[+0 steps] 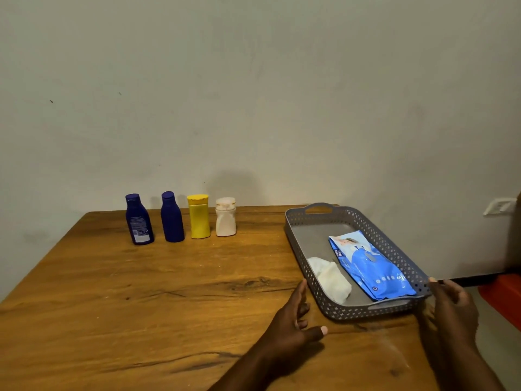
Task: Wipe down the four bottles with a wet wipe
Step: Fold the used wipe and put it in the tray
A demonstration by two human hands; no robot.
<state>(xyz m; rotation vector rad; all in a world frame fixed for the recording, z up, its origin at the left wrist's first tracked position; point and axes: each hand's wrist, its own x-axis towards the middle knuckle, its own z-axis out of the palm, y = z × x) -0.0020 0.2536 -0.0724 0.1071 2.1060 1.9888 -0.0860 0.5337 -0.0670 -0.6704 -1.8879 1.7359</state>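
Upright in a row at the far side of the wooden table (141, 292) stand a dark blue bottle with a label (138, 219), a second dark blue bottle (172, 217), a yellow bottle (199, 216) and a white bottle (225, 217). On the right is a grey perforated tray (363, 311). It holds a blue wet-wipe pack (369, 266) and a crumpled white wipe (329, 277). My left hand (293, 325) is open beside the tray's near left corner. My right hand (451, 306) is open at its near right corner, fingertips at the rim.
A plain wall rises right behind the table. A white wall socket (499, 206) is at the far right. Something orange-red (504, 294) sits low beyond the table's right edge.
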